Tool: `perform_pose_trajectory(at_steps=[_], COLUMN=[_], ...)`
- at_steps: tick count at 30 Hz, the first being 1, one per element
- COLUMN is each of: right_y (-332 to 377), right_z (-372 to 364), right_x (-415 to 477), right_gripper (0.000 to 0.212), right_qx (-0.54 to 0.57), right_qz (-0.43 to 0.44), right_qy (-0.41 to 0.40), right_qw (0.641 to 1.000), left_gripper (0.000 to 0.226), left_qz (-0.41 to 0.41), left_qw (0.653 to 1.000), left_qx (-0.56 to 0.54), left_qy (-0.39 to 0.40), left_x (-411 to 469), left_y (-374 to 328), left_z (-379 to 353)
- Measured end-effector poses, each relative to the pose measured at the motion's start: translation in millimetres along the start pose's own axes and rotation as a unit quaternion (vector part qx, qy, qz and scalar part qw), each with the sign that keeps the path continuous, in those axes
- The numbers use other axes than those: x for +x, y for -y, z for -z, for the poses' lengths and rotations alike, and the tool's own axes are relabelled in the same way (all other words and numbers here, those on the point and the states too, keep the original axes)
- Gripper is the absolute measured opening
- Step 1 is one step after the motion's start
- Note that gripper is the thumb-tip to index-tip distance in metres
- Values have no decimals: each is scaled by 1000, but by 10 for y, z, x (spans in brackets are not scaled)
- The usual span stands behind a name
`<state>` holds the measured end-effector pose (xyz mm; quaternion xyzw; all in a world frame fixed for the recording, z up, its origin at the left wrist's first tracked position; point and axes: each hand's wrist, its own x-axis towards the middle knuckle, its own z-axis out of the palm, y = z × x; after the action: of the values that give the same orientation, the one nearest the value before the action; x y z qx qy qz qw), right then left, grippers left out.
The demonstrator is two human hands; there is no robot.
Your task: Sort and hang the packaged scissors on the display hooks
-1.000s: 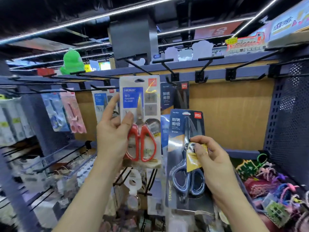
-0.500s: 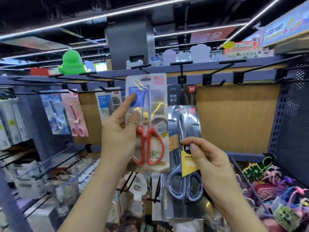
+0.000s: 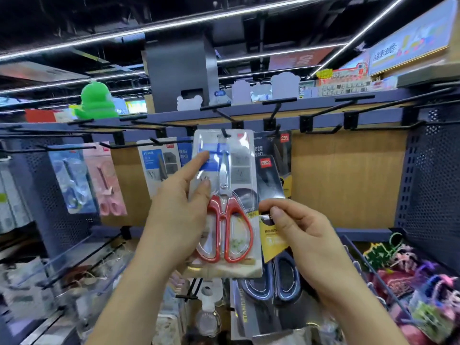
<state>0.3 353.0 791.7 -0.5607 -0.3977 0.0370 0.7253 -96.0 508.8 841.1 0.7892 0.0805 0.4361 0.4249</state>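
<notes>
A red "deli" logo is printed at the top of the dark scissors pack [image 3: 270,175], and a yellow label with small writing, too blurred to be read, is fixed lower down over the blades. The same red "deli" mark is carried by a second dark pack [image 3: 283,155] hung on the rail behind it, where the characters 防锈 and 剪切 are partly covered. On the red-handled scissors pack [image 3: 225,207] a blue label is seen near the top, but its text is smeared by glare; a red square mark sits at the upper right corner.

The red-handled scissors pack is held upright in front of the wooden back panel [image 3: 348,180] by the left grip [image 3: 179,215]. The thumb is pressed on the clear front beside the blades, the forefinger is stretched up to the blue label, and the other fingers are hidden behind the card. The hang hole is raised to the tip of a black hook [image 3: 224,132], which appears to be just entering it.

The dark scissors pack is held lower and to the right, partly behind the red one. It is pinched at the yellow label between thumb and forefinger of the right grip [image 3: 306,240], with the remaining fingers curled beneath.

Further left, a pink scissors pack [image 3: 107,180] and a blue scissors pack [image 3: 72,180] are hung side by side.
</notes>
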Motion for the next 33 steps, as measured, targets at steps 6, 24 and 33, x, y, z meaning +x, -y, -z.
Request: perform_pose_trajectory(at_steps=[6,24,33], right_y=[-56,-274,-244], right_z=[29,537,420], right_x=[109,45,-31], right_gripper=[24,37,64], right_qx=[-74,-97,-9], right_qz=[-34,-35,-36], right_qy=[29,-131,-109], right_qw=[996,986,993], left_gripper=[46,55,24], left_qz=[19,70,59], left_qw=[999,994,995], left_qx=[-9,82,83], left_qy=[25,-10,0], left_x=[280,958,628], left_y=[264,917,711], left_z=[-131,-706,-590])
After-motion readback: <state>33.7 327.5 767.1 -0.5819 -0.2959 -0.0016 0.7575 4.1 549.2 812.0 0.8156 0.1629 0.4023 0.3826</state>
